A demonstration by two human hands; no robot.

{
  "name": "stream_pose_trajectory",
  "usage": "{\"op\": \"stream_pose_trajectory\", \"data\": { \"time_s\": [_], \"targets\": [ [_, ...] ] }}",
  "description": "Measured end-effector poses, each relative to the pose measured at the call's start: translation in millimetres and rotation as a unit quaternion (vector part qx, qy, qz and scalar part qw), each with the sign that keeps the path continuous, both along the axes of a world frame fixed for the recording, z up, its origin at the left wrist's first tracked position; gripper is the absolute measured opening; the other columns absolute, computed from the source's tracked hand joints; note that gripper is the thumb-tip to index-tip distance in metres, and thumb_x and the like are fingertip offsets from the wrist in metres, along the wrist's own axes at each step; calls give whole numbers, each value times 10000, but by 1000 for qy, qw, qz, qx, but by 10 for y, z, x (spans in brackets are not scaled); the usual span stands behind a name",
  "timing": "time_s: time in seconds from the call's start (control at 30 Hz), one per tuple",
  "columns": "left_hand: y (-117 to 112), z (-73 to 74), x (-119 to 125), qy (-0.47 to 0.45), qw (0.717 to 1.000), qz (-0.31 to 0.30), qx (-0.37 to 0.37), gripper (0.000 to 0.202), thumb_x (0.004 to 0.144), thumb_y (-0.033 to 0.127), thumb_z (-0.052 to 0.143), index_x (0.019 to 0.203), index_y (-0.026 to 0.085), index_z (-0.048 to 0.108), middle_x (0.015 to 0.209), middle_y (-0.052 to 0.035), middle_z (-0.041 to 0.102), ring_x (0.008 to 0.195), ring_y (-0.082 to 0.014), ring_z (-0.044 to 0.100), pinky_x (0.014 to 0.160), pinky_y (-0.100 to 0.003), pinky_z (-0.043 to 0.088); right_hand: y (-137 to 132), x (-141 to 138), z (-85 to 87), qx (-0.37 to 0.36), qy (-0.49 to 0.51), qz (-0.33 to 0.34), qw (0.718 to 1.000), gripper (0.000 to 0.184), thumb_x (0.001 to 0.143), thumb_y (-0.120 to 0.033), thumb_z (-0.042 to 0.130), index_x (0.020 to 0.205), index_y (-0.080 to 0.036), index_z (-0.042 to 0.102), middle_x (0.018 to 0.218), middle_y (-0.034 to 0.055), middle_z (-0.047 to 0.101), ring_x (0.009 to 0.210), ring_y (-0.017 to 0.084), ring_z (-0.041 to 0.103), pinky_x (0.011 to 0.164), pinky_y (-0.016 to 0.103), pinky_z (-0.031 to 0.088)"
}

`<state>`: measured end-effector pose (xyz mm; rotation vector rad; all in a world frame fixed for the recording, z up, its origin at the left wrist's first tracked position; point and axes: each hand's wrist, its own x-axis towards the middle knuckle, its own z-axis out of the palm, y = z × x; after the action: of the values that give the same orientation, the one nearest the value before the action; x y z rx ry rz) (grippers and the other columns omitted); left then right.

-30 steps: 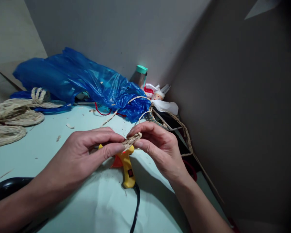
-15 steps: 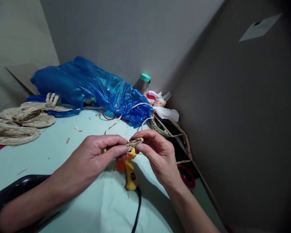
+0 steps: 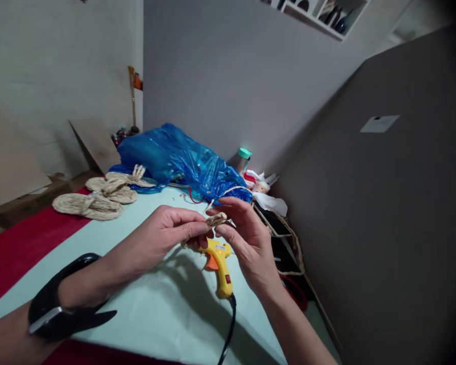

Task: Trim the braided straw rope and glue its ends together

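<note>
My left hand (image 3: 177, 228) pinches a small piece of braided straw cord (image 3: 216, 219) between thumb and fingers. My right hand (image 3: 247, 235) is at the cord's free end, its thumb close below and its fingers raised apart above; whether the thumb touches is unclear. Beneath both hands a yellow glue gun (image 3: 223, 263) with an orange trigger lies on the pale green table cover (image 3: 137, 314). Its black cable (image 3: 230, 329) runs towards me. Several woven straw soles or slippers (image 3: 89, 206) lie at the left back.
Against the grey wall lies a large blue plastic bag (image 3: 178, 152), with a green-lidded bottle (image 3: 243, 158) behind it. Straw rope (image 3: 298, 248) hangs along the right side. A black curved object (image 3: 49, 299) surrounds my left forearm. Red cloth (image 3: 26, 253) covers the table's left.
The view has swung up and left, showing more wall, shelf and red cloth. My right fingers have lifted off the straw piece; my left hand still pinches it. More of the glue gun shows.
</note>
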<state>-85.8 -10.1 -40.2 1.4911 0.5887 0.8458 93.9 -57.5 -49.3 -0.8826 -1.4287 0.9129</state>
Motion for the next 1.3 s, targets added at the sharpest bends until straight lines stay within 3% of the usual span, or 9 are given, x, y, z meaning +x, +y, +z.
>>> {"op": "stream_pose_trajectory", "data": {
  "time_s": [0.23,0.33,0.47,0.57,0.7,0.97,1.1,1.13,1.3],
  "targets": [
    [51,277,-256,-146,980,129,35,196,823,385,749,751,205,775,697,9,684,707,-143,608,681,-234,487,256,-566,114,31,-104,27,994,354,998,-427,535,1306,-262,588,1289,66,662,1155,225,633,1027,401,501],
    [177,340,-323,-199,964,171,30,183,795,364,798,766,184,778,739,-4,705,732,-140,632,719,-241,502,436,-588,7,49,-242,-10,969,459,946,-472,617,1349,-258,566,1380,92,620,1258,253,580,1040,414,486],
    [377,368,-365,-255,948,193,4,144,810,300,797,779,162,768,771,-4,693,737,-119,633,742,-232,516,604,-513,-184,34,-293,-30,955,503,928,-463,653,1348,-203,562,1403,146,618,1288,286,577,1020,434,490],
    [464,443,-354,-287,942,173,-11,117,834,278,771,806,165,760,785,-12,701,741,-122,643,728,-241,533,677,-530,-179,68,-332,-58,939,373,972,-387,602,1296,-202,583,1303,119,679,1186,249,633,990,395,491],
    [467,518,-361,-298,941,162,-10,115,838,271,768,816,159,754,763,-11,705,704,-118,641,683,-233,533,686,-504,-2,143,-399,-86,902,188,1027,-252,464,1084,-183,629,981,67,715,901,190,661,793,295,501],
    [483,162,-259,-215,963,155,-42,216,806,333,798,768,127,747,695,-22,678,633,-127,608,613,-243,502,255,10,345,235,-563,-82,788,230,1033,-172,459,1016,-191,687,834,57,626,754,200,507,703,338,363],
    [454,-29,-60,-166,977,120,-59,226,845,350,759,770,136,753,699,-21,664,635,-127,584,607,-250,486,152,170,387,309,-651,-111,685,213,1023,-124,467,1021,-160,677,829,58,642,742,195,491,691,351,348],
    [439,-65,-11,-155,979,115,-61,233,852,353,750,764,136,752,701,-22,663,639,-128,581,618,-254,488,150,201,376,318,-655,-120,675,201,1027,-137,475,1024,-156,674,850,61,659,755,195,508,702,355,360],
    [386,-191,174,-110,984,120,-69,245,866,346,720,741,136,749,695,-23,658,627,-123,559,591,-250,449,185,319,213,323,-620,-162,696,170,1031,-183,521,979,-161,681,885,54,712,766,180,570,704,365,375]
  ]
}}
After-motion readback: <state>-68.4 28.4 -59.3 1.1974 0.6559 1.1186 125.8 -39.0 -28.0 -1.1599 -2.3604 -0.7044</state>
